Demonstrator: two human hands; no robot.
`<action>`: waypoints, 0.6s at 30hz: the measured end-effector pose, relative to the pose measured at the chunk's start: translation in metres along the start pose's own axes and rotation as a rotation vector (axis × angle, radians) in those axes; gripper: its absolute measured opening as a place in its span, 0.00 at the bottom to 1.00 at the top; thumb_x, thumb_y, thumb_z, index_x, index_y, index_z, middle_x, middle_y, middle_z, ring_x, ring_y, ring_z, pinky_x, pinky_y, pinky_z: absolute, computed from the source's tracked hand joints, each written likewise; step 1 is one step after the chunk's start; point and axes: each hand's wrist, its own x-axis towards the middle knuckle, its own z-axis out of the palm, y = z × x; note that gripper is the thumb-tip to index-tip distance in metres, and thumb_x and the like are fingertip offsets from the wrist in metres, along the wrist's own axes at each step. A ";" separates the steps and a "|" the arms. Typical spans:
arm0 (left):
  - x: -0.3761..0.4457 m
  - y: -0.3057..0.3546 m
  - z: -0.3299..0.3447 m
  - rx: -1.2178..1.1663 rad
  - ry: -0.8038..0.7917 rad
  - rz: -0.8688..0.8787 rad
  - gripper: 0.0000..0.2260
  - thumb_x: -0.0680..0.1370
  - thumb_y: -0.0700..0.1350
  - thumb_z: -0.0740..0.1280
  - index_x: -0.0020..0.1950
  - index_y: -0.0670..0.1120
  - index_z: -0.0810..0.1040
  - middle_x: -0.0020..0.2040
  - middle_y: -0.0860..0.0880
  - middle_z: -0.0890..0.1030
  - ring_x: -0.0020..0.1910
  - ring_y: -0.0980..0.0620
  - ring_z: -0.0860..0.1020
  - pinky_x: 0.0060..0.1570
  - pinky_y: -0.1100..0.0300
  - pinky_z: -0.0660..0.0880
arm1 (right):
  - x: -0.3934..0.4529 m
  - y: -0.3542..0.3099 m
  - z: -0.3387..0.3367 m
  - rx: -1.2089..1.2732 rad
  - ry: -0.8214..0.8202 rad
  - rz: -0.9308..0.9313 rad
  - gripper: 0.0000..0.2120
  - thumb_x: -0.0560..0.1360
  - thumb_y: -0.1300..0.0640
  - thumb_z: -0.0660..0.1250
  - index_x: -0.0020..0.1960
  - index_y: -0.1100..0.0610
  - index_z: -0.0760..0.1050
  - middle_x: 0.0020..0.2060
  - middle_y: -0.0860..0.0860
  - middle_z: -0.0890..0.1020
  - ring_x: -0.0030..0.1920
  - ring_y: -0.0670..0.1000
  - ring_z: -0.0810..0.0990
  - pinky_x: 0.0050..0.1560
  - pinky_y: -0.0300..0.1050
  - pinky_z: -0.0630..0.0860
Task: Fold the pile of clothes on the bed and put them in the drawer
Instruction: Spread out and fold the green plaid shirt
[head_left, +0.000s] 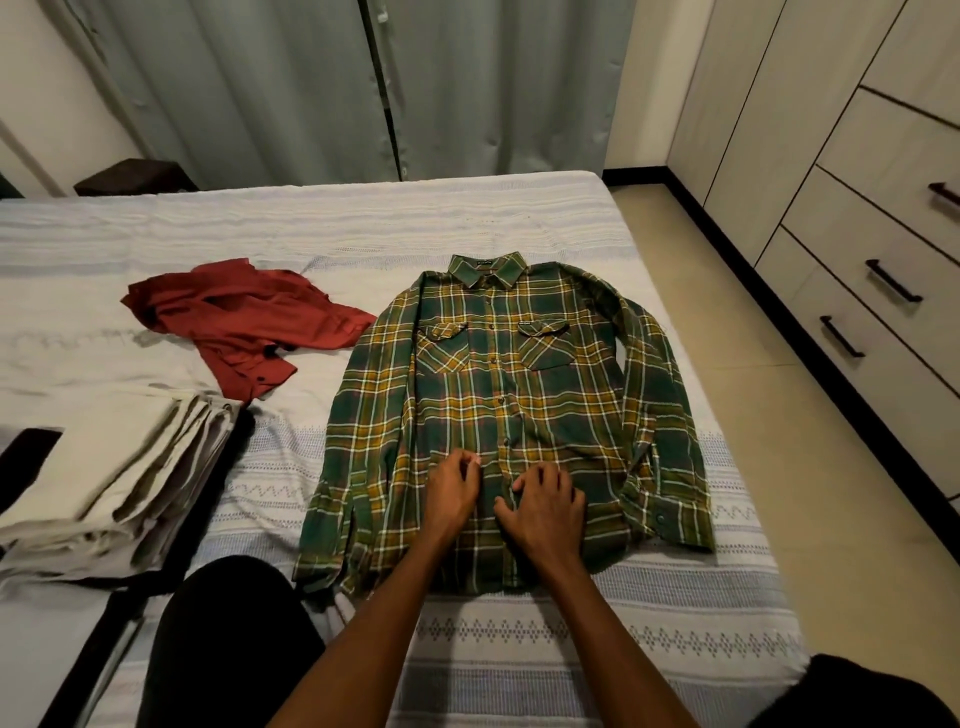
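1. Stack: folded pale cloth, at the left edge of the bed, lying partly over a dark item beneath it.
2. Red shirt: unfolded and crumpled, on the bed beyond the stack and just left of the plaid shirt; one corner of it reaches close to the plaid shirt's shoulder.
3. Knee: dark-clothed, at the near edge of the bed, below the stack.
4. Plaid shirt: green and yellow, laid flat, front side up, collar pointing away from the person. It appears buttoned down the middle. Both sleeves lie along its sides, cuffs toward the near edge.
5. Left hand: resting on the lower front of the plaid shirt, just left of the button line. Fingers are curled with the tips drawn together at the fabric; whether they pinch it cannot be told.
6. Right hand: resting on the shirt just right of the button line, close beside the left hand. Fingers are bent, tips pressing at the placket; a firm grip cannot be confirmed.
7. Drawers: a pale unit with dark bar handles, standing across the floor to the right of the bed, all closed.
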 end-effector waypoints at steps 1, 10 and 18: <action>-0.002 -0.001 -0.001 0.024 -0.025 0.010 0.08 0.82 0.47 0.64 0.53 0.45 0.80 0.47 0.46 0.84 0.45 0.48 0.81 0.43 0.57 0.74 | -0.001 0.000 -0.003 0.000 0.009 -0.005 0.16 0.73 0.38 0.63 0.53 0.48 0.75 0.58 0.49 0.75 0.62 0.54 0.71 0.59 0.54 0.68; -0.013 0.007 0.011 0.301 -0.208 0.117 0.06 0.79 0.53 0.68 0.52 0.54 0.83 0.52 0.53 0.82 0.49 0.52 0.80 0.48 0.54 0.77 | -0.003 0.023 -0.021 0.193 -0.077 0.061 0.10 0.79 0.47 0.65 0.54 0.49 0.82 0.55 0.49 0.83 0.62 0.57 0.73 0.63 0.53 0.69; -0.011 0.022 0.018 0.351 -0.240 -0.063 0.10 0.79 0.50 0.64 0.44 0.48 0.83 0.44 0.47 0.84 0.45 0.45 0.82 0.47 0.52 0.79 | 0.002 0.012 -0.027 0.228 -0.088 0.082 0.11 0.78 0.44 0.65 0.55 0.48 0.80 0.54 0.49 0.83 0.62 0.56 0.74 0.62 0.53 0.69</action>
